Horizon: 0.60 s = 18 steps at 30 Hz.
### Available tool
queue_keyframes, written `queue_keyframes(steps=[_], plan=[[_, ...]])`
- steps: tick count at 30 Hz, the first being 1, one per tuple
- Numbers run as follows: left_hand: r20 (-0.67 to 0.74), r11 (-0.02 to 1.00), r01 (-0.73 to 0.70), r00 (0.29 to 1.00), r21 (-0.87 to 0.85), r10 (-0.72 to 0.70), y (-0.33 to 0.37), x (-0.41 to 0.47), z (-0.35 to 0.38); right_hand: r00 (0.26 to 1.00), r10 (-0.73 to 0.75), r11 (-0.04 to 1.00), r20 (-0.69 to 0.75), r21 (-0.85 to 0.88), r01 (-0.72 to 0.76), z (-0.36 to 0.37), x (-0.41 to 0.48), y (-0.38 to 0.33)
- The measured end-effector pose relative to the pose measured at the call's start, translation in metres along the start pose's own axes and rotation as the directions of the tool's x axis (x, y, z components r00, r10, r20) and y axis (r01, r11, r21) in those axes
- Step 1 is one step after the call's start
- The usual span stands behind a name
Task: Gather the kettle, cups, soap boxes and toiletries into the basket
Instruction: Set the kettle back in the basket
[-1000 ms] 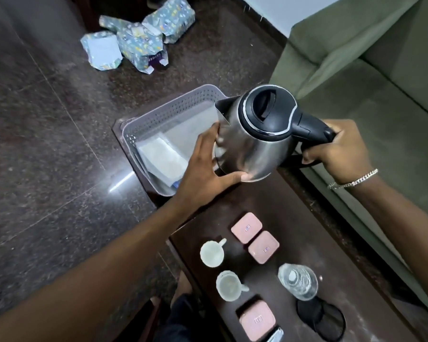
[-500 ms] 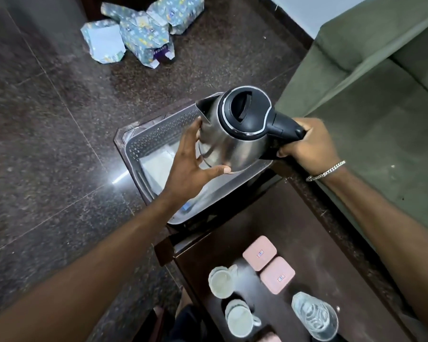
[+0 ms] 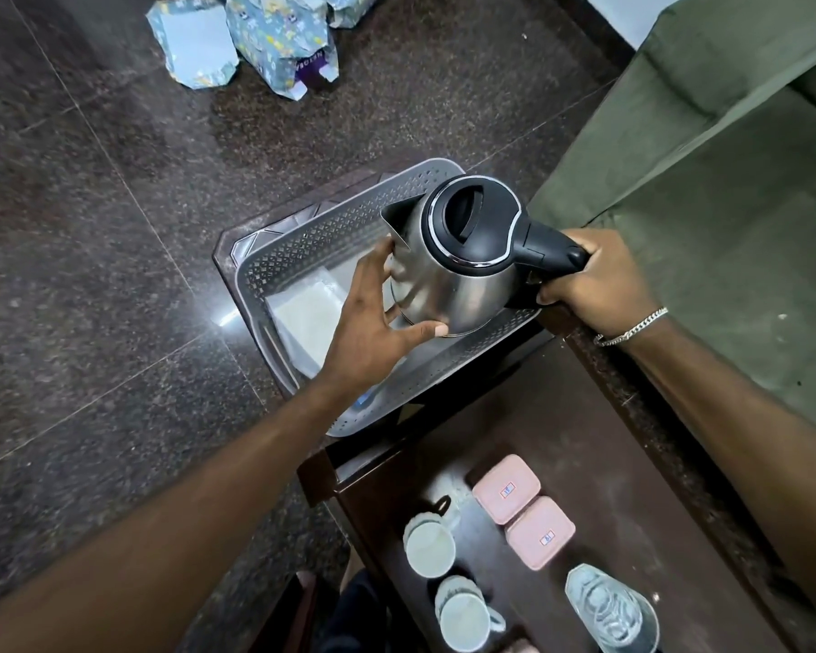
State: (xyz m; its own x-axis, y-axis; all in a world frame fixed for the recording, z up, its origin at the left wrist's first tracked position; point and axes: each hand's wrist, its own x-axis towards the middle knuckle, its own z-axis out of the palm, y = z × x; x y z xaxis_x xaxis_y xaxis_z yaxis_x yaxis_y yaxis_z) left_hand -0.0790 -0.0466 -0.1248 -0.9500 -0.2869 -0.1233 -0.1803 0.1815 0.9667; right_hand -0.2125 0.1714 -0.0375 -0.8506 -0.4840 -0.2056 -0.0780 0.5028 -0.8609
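Observation:
A steel kettle [image 3: 448,275] with a black lid is held over the right half of a grey perforated basket [image 3: 321,228]. My right hand [image 3: 594,285] grips its black handle. My left hand [image 3: 373,322] presses flat against the kettle's side and base. A clear packet [image 3: 302,318] lies in the basket's left half. On the dark table nearer me stand two white cups [image 3: 429,544] [image 3: 462,615] and two pink soap boxes [image 3: 507,487] [image 3: 540,532].
A clear plastic water bottle [image 3: 608,610] lies at the table's near right. A green sofa [image 3: 726,181] borders the table on the right. Patterned paper bags [image 3: 274,40] lie on the dark granite floor beyond the basket.
Both hands have carried the kettle away from me and lowered it over the basket. The view has tilted further down, so the cups and soap boxes sit lower in frame.

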Motion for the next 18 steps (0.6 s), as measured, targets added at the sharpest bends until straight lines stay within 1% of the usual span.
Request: queue_keyframes(steps=[4,7,10,12,15,17,18], plan=[[0.013,1.0,0.027,1.0,-0.003,-0.027,-0.004,-0.003,0.0,1.0,0.0,1.0,0.016,-0.027,0.001,0.003,0.003,0.006],[0.026,0.999,0.037,0.999,0.005,-0.037,-0.005,-0.003,-0.002,1.0,0.009,1.0,0.01,0.002,-0.009,0.004,0.004,0.006],[0.047,0.998,0.054,0.997,0.015,-0.055,-0.007,0.0,-0.007,1.0,-0.014,1.0,0.009,-0.004,0.014,0.003,0.005,0.004],[0.081,0.997,0.056,0.995,0.048,-0.06,-0.008,0.001,-0.013,0.999,-0.026,0.998,0.02,-0.055,0.027,0.003,0.006,0.003],[0.143,0.984,0.045,0.987,0.172,-0.07,-0.01,0.005,-0.028,0.998,-0.062,0.966,-0.007,-0.254,0.058,-0.002,0.002,0.004],[0.159,0.933,0.015,0.984,0.36,-0.077,-0.01,0.01,-0.044,0.995,-0.096,0.93,-0.033,-0.358,0.078,-0.005,-0.007,-0.001],[0.152,0.879,-0.001,0.985,0.477,-0.081,-0.01,0.012,-0.052,0.989,-0.129,0.911,-0.066,-0.402,0.092,-0.004,-0.014,-0.005]])
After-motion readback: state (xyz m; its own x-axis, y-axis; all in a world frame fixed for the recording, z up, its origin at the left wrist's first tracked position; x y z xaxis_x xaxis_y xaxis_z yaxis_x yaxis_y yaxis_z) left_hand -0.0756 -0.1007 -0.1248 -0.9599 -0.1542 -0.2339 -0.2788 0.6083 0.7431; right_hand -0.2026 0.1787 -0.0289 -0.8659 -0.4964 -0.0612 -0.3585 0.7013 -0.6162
